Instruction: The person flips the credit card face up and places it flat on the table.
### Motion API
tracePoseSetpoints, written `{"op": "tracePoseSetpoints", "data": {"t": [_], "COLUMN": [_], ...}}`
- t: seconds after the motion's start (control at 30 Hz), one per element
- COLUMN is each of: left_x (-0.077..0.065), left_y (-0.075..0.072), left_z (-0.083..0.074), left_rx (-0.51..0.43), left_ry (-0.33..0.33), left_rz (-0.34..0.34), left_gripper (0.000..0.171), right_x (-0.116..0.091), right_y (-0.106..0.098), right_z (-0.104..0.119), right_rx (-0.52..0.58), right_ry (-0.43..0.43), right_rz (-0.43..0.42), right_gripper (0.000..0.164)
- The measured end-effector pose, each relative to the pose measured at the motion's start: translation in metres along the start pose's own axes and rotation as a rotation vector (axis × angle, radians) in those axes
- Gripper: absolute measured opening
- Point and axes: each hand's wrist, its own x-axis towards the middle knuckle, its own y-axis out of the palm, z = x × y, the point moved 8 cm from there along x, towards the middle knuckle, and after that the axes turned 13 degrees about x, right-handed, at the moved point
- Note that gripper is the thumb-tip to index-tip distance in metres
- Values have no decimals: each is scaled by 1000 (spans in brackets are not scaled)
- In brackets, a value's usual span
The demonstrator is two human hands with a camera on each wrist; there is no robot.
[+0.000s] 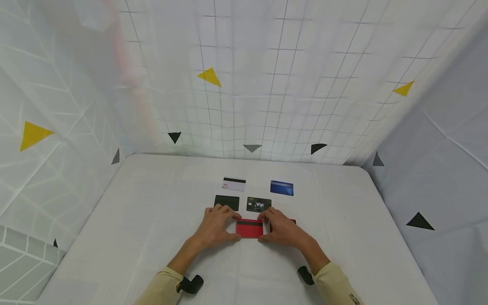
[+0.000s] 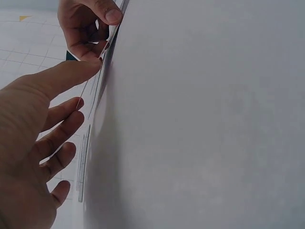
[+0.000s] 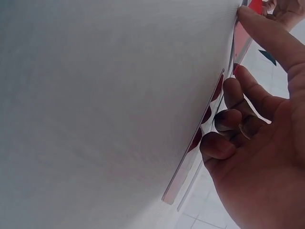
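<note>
A red card (image 1: 249,229) with a dark stripe across its top lies near the front of the table. My left hand (image 1: 216,225) pinches its left end between thumb and forefinger, and my right hand (image 1: 281,228) pinches the right end likewise. Partly hidden under the right hand is a second red card (image 1: 293,221). Just beyond the fingers sit a black card (image 1: 228,202) and a dark card marked "Vip" (image 1: 259,204). In the right wrist view, the right hand's thumb (image 3: 267,33) and forefinger are at the card's edges.
Farther back lie a white card (image 1: 234,184) with a black stripe and a blue card (image 1: 282,188). White cloth covers the table (image 1: 331,237). A gridded white curtain (image 1: 248,97) hangs behind it, with pale panels on both sides.
</note>
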Motion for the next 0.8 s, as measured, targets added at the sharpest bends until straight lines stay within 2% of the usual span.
{"op": "tracePoseSetpoints", "data": {"t": [0.27,0.57,0.8], "left_x": [3,4,5], "left_y": [-2,-7,-7], "left_z": [0,-3,-2], "left_rx": [-16,-47,-83], "left_ry": [-3,36,27], "left_rz": [-8,-73,-84], "left_gripper": [53,52,54], "right_x": [-2,-2,-5], "right_y": [-4,-5,-11], "right_z": [-1,-1,3], "right_rx": [-47,-23,-4], "right_ry": [-7,15,-1], "right_rz": [-37,-55,-81], "right_gripper": [60,66,66]}}
